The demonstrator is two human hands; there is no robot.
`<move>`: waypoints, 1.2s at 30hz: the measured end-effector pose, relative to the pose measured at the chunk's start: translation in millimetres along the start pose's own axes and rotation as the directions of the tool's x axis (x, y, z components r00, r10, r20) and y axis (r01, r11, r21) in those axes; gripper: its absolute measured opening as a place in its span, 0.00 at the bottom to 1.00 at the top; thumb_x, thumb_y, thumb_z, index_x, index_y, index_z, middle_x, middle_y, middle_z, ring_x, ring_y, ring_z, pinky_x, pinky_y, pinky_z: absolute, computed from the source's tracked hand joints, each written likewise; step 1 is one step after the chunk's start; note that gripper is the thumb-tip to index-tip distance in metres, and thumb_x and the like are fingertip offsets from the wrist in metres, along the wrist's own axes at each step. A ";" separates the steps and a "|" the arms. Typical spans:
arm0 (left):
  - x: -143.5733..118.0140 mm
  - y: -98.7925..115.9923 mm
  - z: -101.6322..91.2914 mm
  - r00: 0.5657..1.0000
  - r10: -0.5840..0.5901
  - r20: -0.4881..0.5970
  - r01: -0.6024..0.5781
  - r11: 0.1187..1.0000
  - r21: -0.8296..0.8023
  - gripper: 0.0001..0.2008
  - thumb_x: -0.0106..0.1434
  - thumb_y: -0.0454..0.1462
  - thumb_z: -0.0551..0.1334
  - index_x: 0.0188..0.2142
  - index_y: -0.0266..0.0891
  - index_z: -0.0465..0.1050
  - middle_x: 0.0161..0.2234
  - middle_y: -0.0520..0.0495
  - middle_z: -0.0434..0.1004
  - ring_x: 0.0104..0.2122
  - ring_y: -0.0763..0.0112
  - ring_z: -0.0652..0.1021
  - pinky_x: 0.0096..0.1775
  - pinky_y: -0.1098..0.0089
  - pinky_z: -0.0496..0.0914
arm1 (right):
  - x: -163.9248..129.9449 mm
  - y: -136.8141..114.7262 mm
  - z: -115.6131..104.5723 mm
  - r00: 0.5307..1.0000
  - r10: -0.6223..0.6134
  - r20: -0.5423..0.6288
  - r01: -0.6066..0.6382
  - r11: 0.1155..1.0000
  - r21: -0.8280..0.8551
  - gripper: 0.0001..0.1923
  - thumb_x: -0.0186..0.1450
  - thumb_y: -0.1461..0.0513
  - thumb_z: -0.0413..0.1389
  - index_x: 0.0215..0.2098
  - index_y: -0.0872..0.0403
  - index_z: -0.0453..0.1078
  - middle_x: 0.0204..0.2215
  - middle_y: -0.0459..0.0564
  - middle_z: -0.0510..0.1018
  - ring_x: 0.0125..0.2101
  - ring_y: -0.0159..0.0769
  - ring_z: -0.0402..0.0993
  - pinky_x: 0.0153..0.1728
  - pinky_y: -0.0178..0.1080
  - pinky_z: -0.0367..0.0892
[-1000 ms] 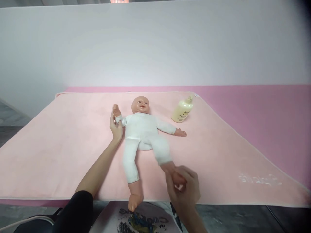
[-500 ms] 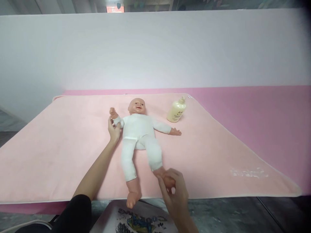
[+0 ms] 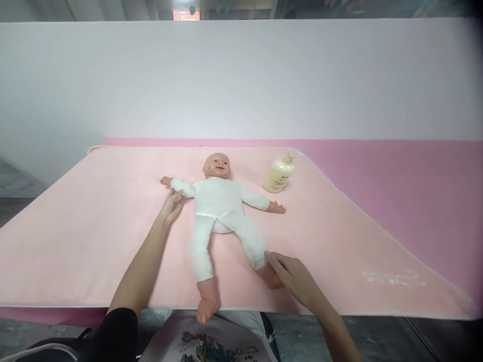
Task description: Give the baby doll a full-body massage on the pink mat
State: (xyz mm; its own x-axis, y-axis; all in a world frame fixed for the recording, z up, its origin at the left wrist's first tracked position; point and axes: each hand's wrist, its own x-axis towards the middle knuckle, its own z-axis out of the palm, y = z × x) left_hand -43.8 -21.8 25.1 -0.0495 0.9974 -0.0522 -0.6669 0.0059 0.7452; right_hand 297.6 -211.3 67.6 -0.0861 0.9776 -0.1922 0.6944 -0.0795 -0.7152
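Observation:
A baby doll with a white cloth body lies on its back, head away from me, on a pink towel. My left hand is at the doll's arm on the left, its fingers closed against the lower side of the white sleeve. At the doll's leg on the right, my right hand grips around the trouser cuff and ankle, covering part of the foot. The other leg lies straight toward me, its bare foot at the towel's front edge.
A pale yellow pump bottle stands tilted in view, right of the doll's head. Behind the pink table surface rises a white wall. The table's front edge runs close to my lap.
The doll's left-side arm has swung down and outward, with my left hand lower on it. My right hand has moved the other leg outward to the right, shifting its grip toward the cuff.

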 end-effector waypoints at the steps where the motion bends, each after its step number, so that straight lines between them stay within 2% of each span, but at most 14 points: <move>1: -0.3 0.6 -0.8 1.000 -0.014 -0.003 0.014 1.000 -0.012 0.19 0.53 0.28 0.66 0.43 0.41 0.66 0.44 0.50 0.76 0.46 0.74 0.76 0.53 0.68 0.68 | 2.7 -6.7 -6.2 0.996 -0.006 0.094 0.007 1.000 -0.016 0.28 0.66 0.43 0.41 0.20 0.53 0.61 0.18 0.47 0.68 0.22 0.34 0.62 0.25 0.35 0.55; 4: -0.2 0.7 -1.9 1.000 -0.027 0.007 0.027 0.999 -0.021 0.19 0.54 0.28 0.66 0.44 0.41 0.67 0.44 0.50 0.76 0.46 0.74 0.76 0.53 0.68 0.68 | 3.9 -23.0 -16.3 0.947 -0.039 0.319 0.033 0.999 0.023 0.26 0.66 0.44 0.44 0.22 0.54 0.65 0.21 0.47 0.71 0.24 0.34 0.65 0.27 0.35 0.57; 7: -0.3 1.6 -1.5 0.999 -0.045 0.018 0.045 0.999 -0.014 0.15 0.55 0.28 0.65 0.41 0.40 0.68 0.41 0.50 0.77 0.44 0.74 0.77 0.53 0.67 0.69 | 11.0 -25.4 -16.9 0.875 -0.104 0.473 0.042 0.989 0.139 0.24 0.65 0.45 0.47 0.26 0.55 0.69 0.24 0.48 0.73 0.26 0.34 0.67 0.28 0.35 0.60; 9: -0.5 3.3 -0.6 0.997 -0.075 0.032 0.075 0.997 0.005 0.13 0.55 0.28 0.65 0.40 0.38 0.69 0.40 0.49 0.77 0.43 0.72 0.77 0.53 0.66 0.70 | 27.7 -18.9 -13.6 0.876 -0.108 0.471 -0.013 0.969 0.247 0.23 0.64 0.45 0.49 0.28 0.56 0.70 0.25 0.48 0.73 0.27 0.34 0.69 0.27 0.35 0.63; 11: -0.1 5.0 0.3 0.993 -0.111 0.034 0.110 0.993 0.032 0.11 0.55 0.28 0.65 0.39 0.35 0.70 0.41 0.46 0.77 0.44 0.69 0.77 0.52 0.64 0.71 | 54.2 -10.1 -7.2 0.948 -0.045 0.315 -0.094 0.905 0.415 0.22 0.64 0.46 0.51 0.33 0.56 0.71 0.28 0.50 0.75 0.29 0.36 0.72 0.30 0.36 0.68; 13: 0.9 5.9 0.9 0.991 -0.131 0.013 0.130 0.991 0.043 0.10 0.56 0.28 0.64 0.39 0.33 0.70 0.42 0.44 0.77 0.44 0.67 0.77 0.51 0.63 0.72 | 86.3 -3.9 1.8 0.988 0.108 0.109 -0.153 0.745 0.649 0.21 0.64 0.48 0.53 0.43 0.56 0.70 0.35 0.53 0.77 0.32 0.37 0.75 0.35 0.39 0.72; 16: 2.4 4.3 1.5 0.993 -0.117 -0.024 0.118 0.992 0.039 0.10 0.55 0.27 0.65 0.38 0.33 0.70 0.41 0.44 0.77 0.44 0.68 0.78 0.52 0.63 0.72 | 131.7 -6.1 17.5 0.964 0.231 0.131 -0.204 0.330 0.922 0.16 0.67 0.54 0.49 0.42 0.58 0.69 0.41 0.57 0.76 0.42 0.36 0.75 0.44 0.35 0.73; 18: 2.7 2.4 1.6 0.995 -0.093 -0.025 0.094 0.995 0.040 0.11 0.54 0.28 0.66 0.38 0.34 0.70 0.41 0.45 0.77 0.44 0.69 0.77 0.53 0.64 0.71 | 154.7 -14.2 27.5 0.959 0.258 0.116 -0.155 0.137 0.978 0.12 0.67 0.58 0.49 0.40 0.57 0.69 0.42 0.55 0.76 0.45 0.32 0.74 0.47 0.31 0.71; 23: 2.5 6.9 -7.2 0.997 -0.062 -0.039 0.064 0.996 0.063 0.17 0.53 0.30 0.68 0.43 0.38 0.70 0.42 0.45 0.76 0.46 0.66 0.77 0.52 0.59 0.72 | 191.4 -27.9 38.2 0.968 0.252 0.004 0.005 -0.034 0.999 0.09 0.66 0.59 0.50 0.38 0.55 0.67 0.36 0.50 0.77 0.43 0.32 0.75 0.47 0.37 0.73; 25: 2.1 14.4 -15.5 0.997 -0.046 -0.066 0.051 0.995 0.088 0.18 0.53 0.31 0.68 0.43 0.37 0.69 0.43 0.43 0.76 0.46 0.64 0.77 0.50 0.57 0.74 | 202.2 -22.2 32.8 0.956 0.289 -0.059 0.078 -0.056 0.995 0.09 0.67 0.57 0.48 0.37 0.54 0.66 0.36 0.50 0.76 0.43 0.31 0.74 0.47 0.37 0.73; 27: 1.3 23.0 -23.8 0.995 -0.009 -0.099 0.022 0.992 0.127 0.17 0.53 0.32 0.68 0.42 0.36 0.70 0.43 0.42 0.76 0.44 0.64 0.78 0.48 0.57 0.75 | 209.8 -9.5 22.3 0.927 0.345 -0.145 0.160 -0.018 0.987 0.10 0.67 0.56 0.47 0.36 0.53 0.64 0.39 0.51 0.76 0.45 0.30 0.73 0.47 0.36 0.73; 31: -1.9 34.4 -31.2 0.993 0.071 -0.092 -0.051 0.977 0.206 0.15 0.52 0.32 0.69 0.40 0.35 0.71 0.41 0.43 0.77 0.43 0.66 0.78 0.48 0.59 0.75 | 210.0 27.9 -5.4 0.855 0.397 -0.333 0.313 0.115 0.943 0.10 0.63 0.53 0.51 0.35 0.51 0.62 0.40 0.47 0.75 0.43 0.29 0.73 0.45 0.36 0.72; 34: -6.1 34.5 -29.6 0.994 0.092 -0.061 -0.074 0.966 0.249 0.17 0.52 0.34 0.70 0.41 0.34 0.71 0.43 0.41 0.76 0.44 0.64 0.78 0.49 0.59 0.75 | 200.5 54.1 -23.4 0.807 0.387 -0.446 0.396 0.206 0.895 0.14 0.55 0.56 0.59 0.34 0.53 0.61 0.32 0.45 0.75 0.37 0.31 0.74 0.43 0.38 0.72; 36: -9.7 32.1 -28.5 0.990 0.127 -0.059 -0.105 0.953 0.285 0.20 0.51 0.36 0.71 0.43 0.34 0.70 0.44 0.40 0.76 0.44 0.63 0.78 0.47 0.60 0.76 | 194.3 66.1 -31.0 0.804 0.326 -0.497 0.400 0.322 0.858 0.19 0.48 0.58 0.63 0.35 0.54 0.62 0.27 0.45 0.75 0.34 0.33 0.75 0.42 0.41 0.71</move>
State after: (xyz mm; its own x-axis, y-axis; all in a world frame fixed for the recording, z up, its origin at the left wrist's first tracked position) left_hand -86.0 -33.4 30.7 -0.1775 0.9841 0.0035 -0.4181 -0.0786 0.9050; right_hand 349.0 -20.6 3.8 0.5126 0.8570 -0.0538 -0.4240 0.1982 -0.8837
